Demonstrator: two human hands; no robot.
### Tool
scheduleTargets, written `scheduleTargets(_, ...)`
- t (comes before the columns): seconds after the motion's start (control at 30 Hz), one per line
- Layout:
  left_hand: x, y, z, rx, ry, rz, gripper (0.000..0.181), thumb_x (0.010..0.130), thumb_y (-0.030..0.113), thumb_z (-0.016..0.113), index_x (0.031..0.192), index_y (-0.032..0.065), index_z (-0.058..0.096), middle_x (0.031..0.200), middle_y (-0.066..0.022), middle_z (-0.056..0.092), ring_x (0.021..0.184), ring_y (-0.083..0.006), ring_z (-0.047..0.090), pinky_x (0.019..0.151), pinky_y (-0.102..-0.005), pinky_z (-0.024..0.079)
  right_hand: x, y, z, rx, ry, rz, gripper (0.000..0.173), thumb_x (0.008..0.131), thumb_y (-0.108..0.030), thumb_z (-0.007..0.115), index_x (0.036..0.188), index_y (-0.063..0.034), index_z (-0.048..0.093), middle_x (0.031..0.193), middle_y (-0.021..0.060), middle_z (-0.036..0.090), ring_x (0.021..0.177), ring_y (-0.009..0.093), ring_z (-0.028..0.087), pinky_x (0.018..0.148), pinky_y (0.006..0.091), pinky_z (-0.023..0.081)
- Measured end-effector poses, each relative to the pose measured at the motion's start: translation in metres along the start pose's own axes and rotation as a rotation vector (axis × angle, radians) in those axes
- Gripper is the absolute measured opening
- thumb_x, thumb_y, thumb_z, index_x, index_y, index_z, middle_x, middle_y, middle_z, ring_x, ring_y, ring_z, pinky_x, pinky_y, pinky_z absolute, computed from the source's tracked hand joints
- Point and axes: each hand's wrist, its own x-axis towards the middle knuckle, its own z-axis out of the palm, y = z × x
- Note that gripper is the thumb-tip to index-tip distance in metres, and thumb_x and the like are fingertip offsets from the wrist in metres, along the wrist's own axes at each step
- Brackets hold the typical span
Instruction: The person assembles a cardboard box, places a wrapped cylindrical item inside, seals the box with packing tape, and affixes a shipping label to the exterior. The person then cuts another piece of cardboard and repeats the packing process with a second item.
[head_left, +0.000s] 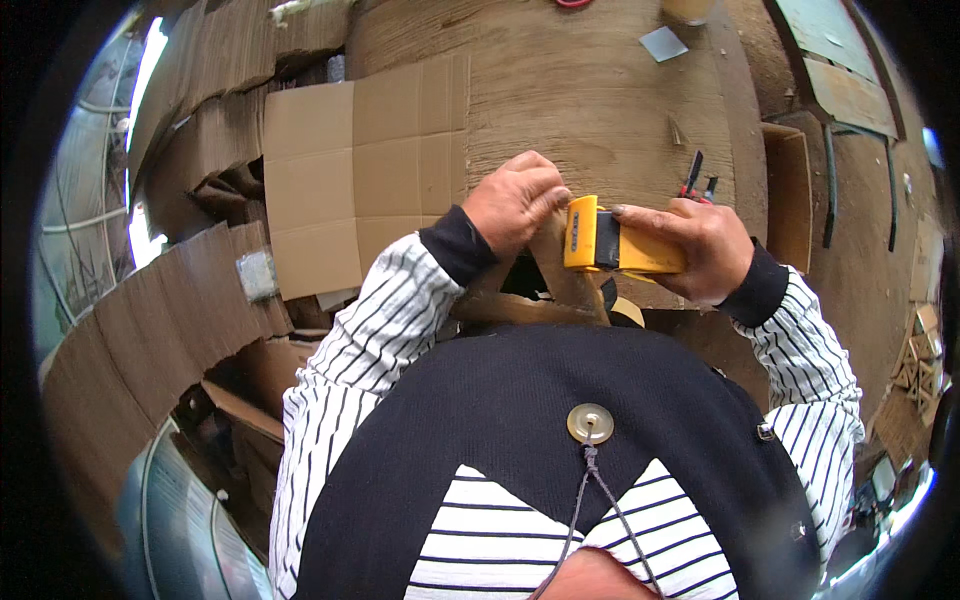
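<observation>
My right hand is closed around a yellow handheld tool with a black band, its kind not certain. The tool's wide front end lies against a brown cardboard triangle at the table's near edge. My left hand grips the triangle's upper corner, fingertips and thumb pinched together just left of the tool. The triangle's lower side runs close to my dark vest. Past my right hand, a tool with red handles and a dark blade rests on the wooden tabletop.
A creased flat cardboard sheet lies left of my hands. Stacks of cardboard stand farther left. A small pale square is on the table's far right part. An open cardboard box stands beyond the right edge.
</observation>
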Motion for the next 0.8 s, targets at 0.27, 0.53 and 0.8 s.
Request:
scheduleTargets(0.27,-0.017,0.003,-0.008,-0.036,0.078,-0.026,0.021,0.095,0.02,0.064,0.084,0.0015,0.063,0.094,-0.0087,0.056,0.104,-0.0288,0.056,0.093,-0.0394,0.045,0.027,0.045,-0.013,0.206,-0.221,-0.065,0.072,0.066,-0.021,0.087,0.134,-0.0235,0.06,0.072,0.0106,0.061,0.064,0.026,0.064,0.057,0.0383,0.051)
scheduleTargets(0.53,-0.031,-0.007,-0.022,-0.11,0.039,-0.06,0.025,0.096,0.022,0.061,0.083,0.0012,0.062,0.094,-0.0078,0.053,0.108,-0.029,0.054,0.097,-0.0417,0.043,0.061,0.07,0.048,0.327,-0.436,-0.189,0.069,0.07,-0.022,0.086,0.134,-0.0204,0.06,0.08,0.0125,0.062,0.069,0.03,0.064,0.063,0.038,0.051)
scheduleTargets(0.8,-0.036,-0.009,-0.02,-0.079,0.051,-0.027,0.027,0.098,0.023,0.059,0.083,0.0016,0.061,0.091,-0.008,0.053,0.107,-0.0298,0.055,0.096,-0.0417,0.044,0.051,0.078,0.06,0.218,-0.499,-0.218,0.065,0.074,-0.033,0.082,0.134,-0.026,0.059,0.075,0.0116,0.06,0.065,0.031,0.064,0.059,0.041,0.051)
